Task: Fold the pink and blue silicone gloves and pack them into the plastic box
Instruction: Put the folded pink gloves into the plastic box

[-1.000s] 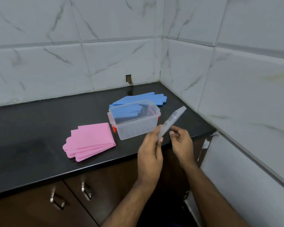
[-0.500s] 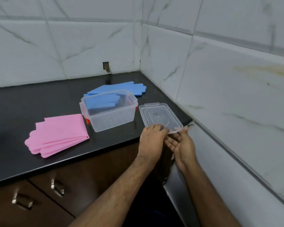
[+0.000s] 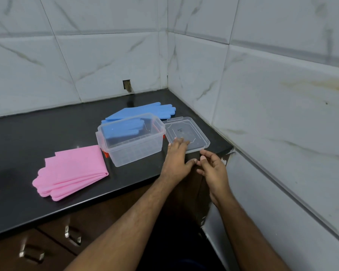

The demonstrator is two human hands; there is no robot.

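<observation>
Black countertop [image 3: 47, 130] at frame centre: my left hand [image 3: 175, 157] rests straight fingers on the clear lid [image 3: 192, 130], my right hand [image 3: 213, 169] hovers loosely curled, plastic box [image 3: 131, 141] between pink gloves [image 3: 72, 171] and blue gloves [image 3: 145, 111].

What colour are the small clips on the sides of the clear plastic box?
Orange-red clips on the clear plastic box, seen best in the head view.
</observation>
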